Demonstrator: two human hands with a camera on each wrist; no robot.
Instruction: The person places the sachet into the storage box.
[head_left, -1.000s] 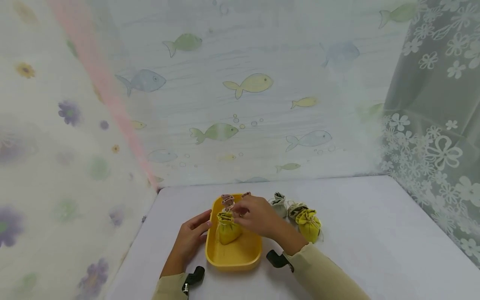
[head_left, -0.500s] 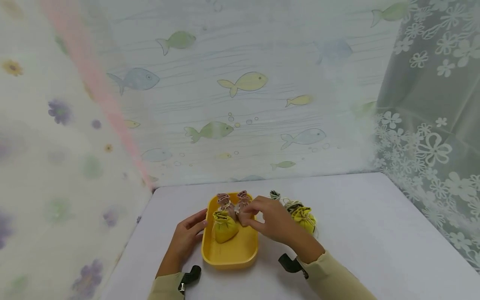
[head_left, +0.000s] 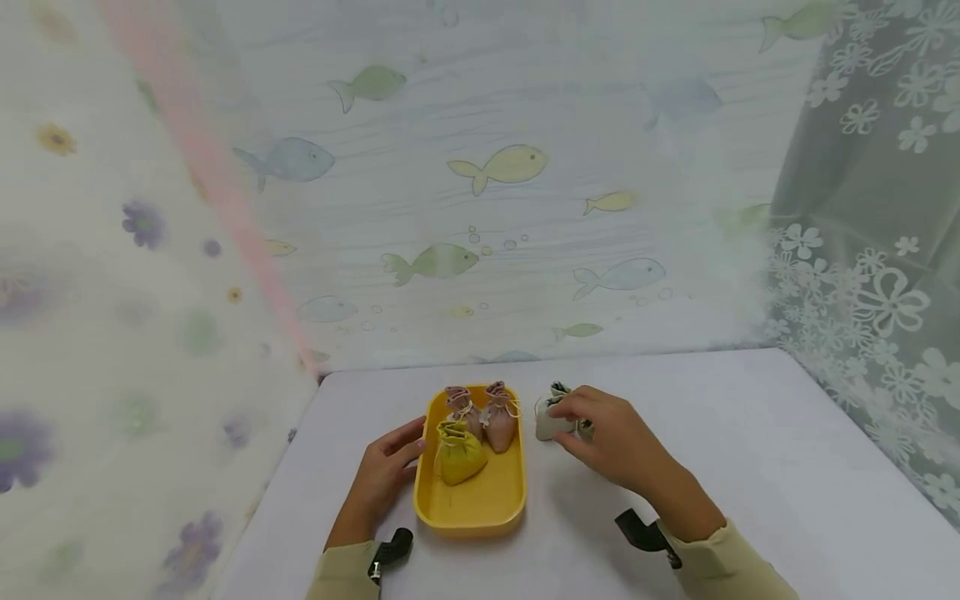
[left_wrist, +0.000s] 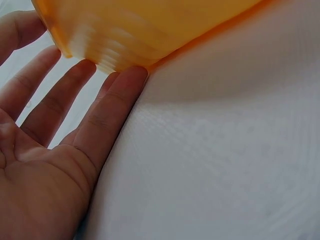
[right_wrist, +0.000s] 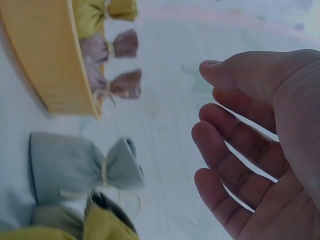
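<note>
The left hand [head_left: 382,475], fingers loosely extended, touches the left side of the yellow tray [head_left: 472,504]. The right hand [head_left: 615,433], thumb and fingers apart, hovers by the grey pouch [head_left: 548,425], right of the tray.

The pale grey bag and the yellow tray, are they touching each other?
Apart. In the right wrist view, a whitish gap separates the pale grey bag from the yellow tray.
</note>
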